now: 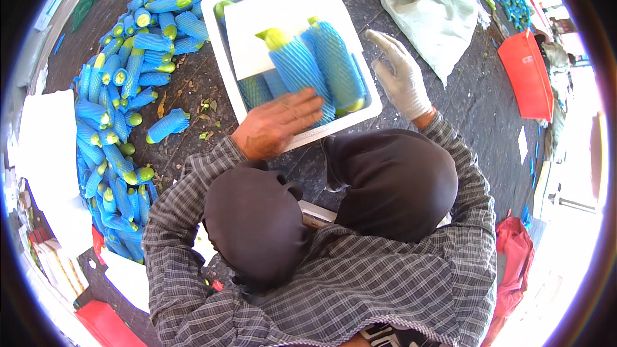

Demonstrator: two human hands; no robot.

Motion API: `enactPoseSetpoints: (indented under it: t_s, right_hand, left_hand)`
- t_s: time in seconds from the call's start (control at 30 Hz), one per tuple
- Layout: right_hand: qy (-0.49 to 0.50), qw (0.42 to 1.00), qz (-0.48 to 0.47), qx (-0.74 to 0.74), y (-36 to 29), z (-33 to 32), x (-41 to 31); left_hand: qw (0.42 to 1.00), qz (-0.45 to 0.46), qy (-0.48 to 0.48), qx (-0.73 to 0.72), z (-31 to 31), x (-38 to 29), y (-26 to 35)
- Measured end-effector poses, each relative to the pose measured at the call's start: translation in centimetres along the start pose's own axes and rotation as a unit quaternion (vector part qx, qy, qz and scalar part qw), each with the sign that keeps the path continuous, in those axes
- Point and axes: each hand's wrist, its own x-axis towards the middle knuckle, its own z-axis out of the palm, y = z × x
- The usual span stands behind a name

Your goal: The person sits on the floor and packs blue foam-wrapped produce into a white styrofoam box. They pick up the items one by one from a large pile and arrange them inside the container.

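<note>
A white foam box stands on the dark floor before my knees. Inside it, a white sheet lies over part of the contents. Two green vegetables, perhaps zucchini, each in a blue foam net sleeve, lie towards the box's near right: a left one and a right one. My bare left hand reaches over the near left rim, its fingers flat on the lower end of the left vegetable. My right hand, in a whitish glove, is held just right of the box with fingers apart, holding nothing.
A big heap of blue-netted vegetables curves along the left, with a loose one between heap and box. White panels stand at far left. A pale woven sack and a red crate are at the right.
</note>
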Motion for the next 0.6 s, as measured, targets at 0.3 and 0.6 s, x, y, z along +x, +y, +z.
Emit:
enactPoseSetpoints:
  t_s: [0.3,0.6]
  right_hand:
    - [-0.067,0.992,0.016,0.104,-1.9,0.5,4.0]
    - [-0.126,0.989,-0.082,-0.001,0.3,6.9,4.4]
  left_hand:
    - [0.969,-0.194,0.147,-0.039,-2.5,2.7,0.0]
    - [0.981,-0.166,0.101,-0.004,5.4,3.9,-3.1]
